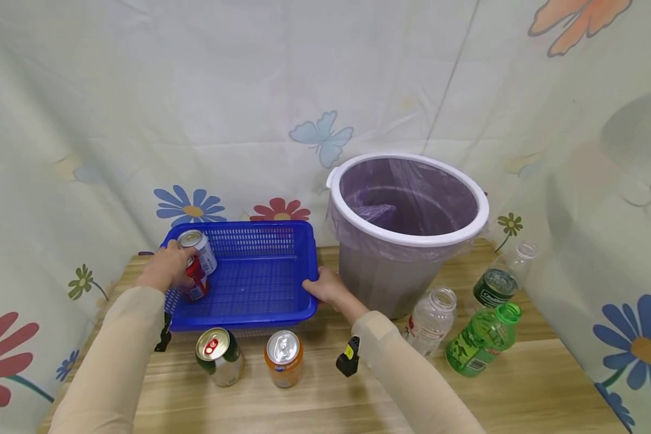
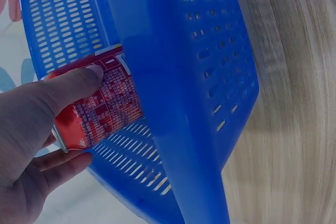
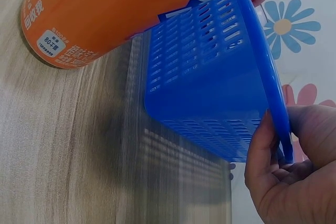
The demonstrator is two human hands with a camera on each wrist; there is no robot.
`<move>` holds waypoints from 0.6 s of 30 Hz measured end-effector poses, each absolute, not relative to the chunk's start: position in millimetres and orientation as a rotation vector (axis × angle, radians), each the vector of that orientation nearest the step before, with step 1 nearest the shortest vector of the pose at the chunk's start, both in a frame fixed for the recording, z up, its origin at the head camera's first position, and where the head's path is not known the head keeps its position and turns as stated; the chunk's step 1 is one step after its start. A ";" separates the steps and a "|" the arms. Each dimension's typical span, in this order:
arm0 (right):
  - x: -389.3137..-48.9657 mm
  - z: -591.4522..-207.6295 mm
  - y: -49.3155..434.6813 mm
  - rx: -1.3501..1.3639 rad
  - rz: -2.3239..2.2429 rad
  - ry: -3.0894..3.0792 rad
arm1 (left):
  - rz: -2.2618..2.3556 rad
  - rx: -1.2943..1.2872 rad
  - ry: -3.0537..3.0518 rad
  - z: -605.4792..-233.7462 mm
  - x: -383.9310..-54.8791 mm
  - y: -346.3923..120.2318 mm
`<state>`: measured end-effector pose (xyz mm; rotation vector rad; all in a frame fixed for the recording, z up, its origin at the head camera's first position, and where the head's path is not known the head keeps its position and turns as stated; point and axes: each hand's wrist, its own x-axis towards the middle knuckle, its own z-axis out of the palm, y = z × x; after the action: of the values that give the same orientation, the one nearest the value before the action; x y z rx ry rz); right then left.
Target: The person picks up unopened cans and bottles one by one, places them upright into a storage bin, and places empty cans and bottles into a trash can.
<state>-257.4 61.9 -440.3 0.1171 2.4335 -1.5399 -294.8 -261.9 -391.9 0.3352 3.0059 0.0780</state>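
From my end I see the left hand (image 1: 165,267) grasping a red cylindrical metal can (image 2: 107,95) inside the left end of a blue rectangular perforated plastic basket (image 1: 255,292), just beside a white metal can (image 1: 208,258). The right hand (image 1: 330,286) pinches the basket's right rim, while I see an orange metal can (image 1: 285,364) standing in front on the pale wood-grain table (image 1: 325,398).

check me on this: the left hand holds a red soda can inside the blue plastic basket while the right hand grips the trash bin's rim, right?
Not quite: the right hand grips the rim of the blue plastic basket, as the right wrist view shows. The left hand does hold a red soda can inside it.
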 end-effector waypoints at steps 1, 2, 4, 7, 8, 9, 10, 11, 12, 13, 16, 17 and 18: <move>-257.4 -440.4 62.0 0.117 -1.542 2.433 | 0.074 0.336 3.009 -391.6 -294.6 -261.8; -257.6 -440.4 62.1 0.114 -1.543 2.433 | 0.069 0.336 3.014 -391.4 -294.5 -261.6; -257.2 -440.6 62.5 0.106 -1.550 2.426 | 0.062 0.333 3.023 -392.1 -294.1 -261.3; -256.9 -441.0 62.5 0.107 -1.555 2.421 | 0.053 0.326 3.034 -394.1 -294.3 -261.0; -256.8 -441.2 62.4 0.107 -1.555 2.421 | 0.053 0.322 3.036 -394.6 -294.3 -261.0; -256.7 -441.3 62.3 0.109 -1.552 2.424 | 0.053 0.318 3.039 -395.1 -294.3 -261.3; -256.6 -441.5 62.2 0.109 -1.549 2.426 | 0.051 0.317 3.041 -395.5 -294.3 -261.5; -256.5 -441.7 62.1 0.109 -1.548 2.426 | 0.049 0.316 3.042 -395.9 -294.5 -261.8; -256.5 -441.9 61.9 0.106 -1.550 2.424 | 0.049 0.314 3.044 -396.2 -294.7 -262.0; -256.5 -442.0 61.9 0.106 -1.556 2.417 | 0.049 0.312 3.044 -396.1 -294.7 -261.9; -256.8 -441.4 62.2 0.104 -1.551 2.419 | 0.050 0.311 3.042 -395.6 -294.7 -260.6; -257.0 -441.2 62.3 0.107 -1.549 2.419 | 0.051 0.312 3.042 -395.2 -294.6 -259.8; -257.2 -441.0 62.5 0.109 -1.544 2.422 | 0.053 0.308 3.041 -395.0 -294.6 -259.1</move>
<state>-257.2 62.5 -441.0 0.1092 2.4218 -1.5443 -294.6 -259.1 -395.0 0.3077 3.0410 0.0526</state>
